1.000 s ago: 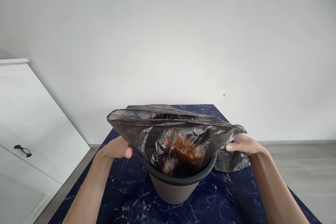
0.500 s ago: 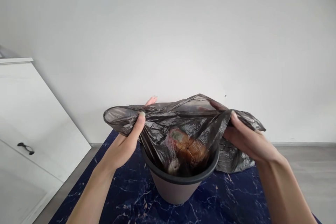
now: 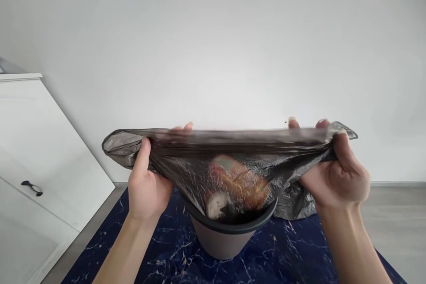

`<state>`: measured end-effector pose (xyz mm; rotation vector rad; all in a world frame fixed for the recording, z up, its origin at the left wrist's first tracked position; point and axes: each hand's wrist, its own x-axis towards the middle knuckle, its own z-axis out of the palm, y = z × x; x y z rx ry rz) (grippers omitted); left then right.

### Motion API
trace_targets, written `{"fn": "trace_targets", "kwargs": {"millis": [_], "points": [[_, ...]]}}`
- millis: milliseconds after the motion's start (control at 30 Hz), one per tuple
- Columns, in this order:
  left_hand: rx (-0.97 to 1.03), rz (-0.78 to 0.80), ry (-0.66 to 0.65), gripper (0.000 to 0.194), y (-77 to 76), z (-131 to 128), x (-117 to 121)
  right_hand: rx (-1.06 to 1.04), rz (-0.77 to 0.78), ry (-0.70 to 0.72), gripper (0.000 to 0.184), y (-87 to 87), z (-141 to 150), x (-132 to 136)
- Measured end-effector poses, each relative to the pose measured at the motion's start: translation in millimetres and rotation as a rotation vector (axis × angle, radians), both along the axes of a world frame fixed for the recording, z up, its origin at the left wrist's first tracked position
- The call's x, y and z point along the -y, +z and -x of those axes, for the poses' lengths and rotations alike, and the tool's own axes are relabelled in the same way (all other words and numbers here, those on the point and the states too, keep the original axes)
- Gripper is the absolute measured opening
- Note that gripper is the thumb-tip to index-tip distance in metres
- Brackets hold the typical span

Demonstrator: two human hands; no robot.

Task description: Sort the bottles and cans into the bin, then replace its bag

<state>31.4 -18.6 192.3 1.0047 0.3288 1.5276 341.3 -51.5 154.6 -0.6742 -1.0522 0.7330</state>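
A thin, dark, see-through garbage bag (image 3: 196, 173) is stretched sideways above a grey bucket (image 3: 221, 242) with a dark rim. My left hand (image 3: 149, 186) grips the bag's upper edge at the left, thumb in front and fingers behind the film. At the right, my right hand (image 3: 336, 177) holds the same edge, its fingertips showing above the film. Through the plastic I see brownish-orange and reddish scraps (image 3: 239, 182) and a pale round piece (image 3: 217, 205) inside the bucket; their exact kind is blurred by the film.
Under the bucket is a dark blue marble-patterned tabletop (image 3: 159, 248). More dark plastic (image 3: 294, 204) lies on it behind the bucket, to the right. A white cabinet (image 3: 43, 142) with a black handle (image 3: 32, 187) stands at the left, and a white wall (image 3: 213, 44) rises behind.
My hands have moved apart and pulled the bag's edge wider and tauter. The right hand has risen and turned. The bucket has stayed in place.
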Motion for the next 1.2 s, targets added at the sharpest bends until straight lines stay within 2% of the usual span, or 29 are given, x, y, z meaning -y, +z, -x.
{"fn": "trace_targets", "kwargs": {"millis": [67,133,233,300,367,433,533,600,667,767,867,933,1000,1100,1133,1200], "points": [[0.081,-0.034,-0.039,0.018,2.8,0.6,0.5,-0.035,-0.010,0.049,0.026,1.2,0.9,3.2],[0.105,-0.081,-0.091,0.016,5.9,0.2,1.6,-0.062,-0.019,0.131,0.019,5.3,3.9,6.9],[0.009,-0.107,-0.115,0.024,8.4,-1.9,4.6,-0.082,-0.031,0.281,0.025,15.0,12.2,11.2],[-0.107,-0.143,-0.096,0.030,7.3,-3.8,7.8,-0.032,-0.054,0.322,0.033,20.6,19.0,13.5],[-0.257,-0.217,-0.048,0.035,3.9,-5.1,12.2,0.065,-0.072,0.251,0.038,23.0,25.8,17.0],[-0.439,-0.314,0.044,0.036,-0.8,-4.9,17.3,0.229,-0.066,0.068,0.038,22.3,32.4,22.9],[-0.752,-0.522,0.172,0.019,-6.1,-1.6,24.5,0.626,-0.084,-0.159,0.023,20.0,42.1,34.7],[-0.939,-0.711,0.228,0.021,-6.6,0.7,27.9,0.876,-0.158,-0.193,0.020,20.7,48.0,41.4],[-1.080,-0.835,0.293,0.030,-4.7,1.5,30.0,1.029,-0.229,-0.198,0.028,23.5,52.5,46.0],[-1.180,-0.840,0.372,0.033,-0.6,-0.1,31.8,1.108,-0.252,-0.221,0.034,28.2,56.4,50.3],[-1.194,-0.809,0.423,0.033,1.5,-1.8,33.5,1.075,-0.236,-0.187,0.033,31.4,60.1,54.8],[-1.200,-0.804,0.441,0.034,1.6,-1.8,35.0,0.988,-0.202,-0.161,0.025,32.8,63.8,58.0],[-1.221,-0.806,0.456,0.033,1.2,-1.3,36.8,0.847,-0.134,-0.177,0.020,33.8,67.5,60.4],[-1.262,-0.796,0.496,0.030,1.1,-1.4,39.3,0.575,-0.022,-0.171,0.028,33.4,68.5,60.6],[-1.272,-0.794,0.508,0.029,1.1,-1.8,39.8,0.492,-0.018,-0.105,0.034,32.7,67.3,59.9],[-1.290,-0.782,0.517,0.028,1.1,-2.9,40.1,0.373,-0.077,0.121,0.041,30.8,63.7,58.6]]}}
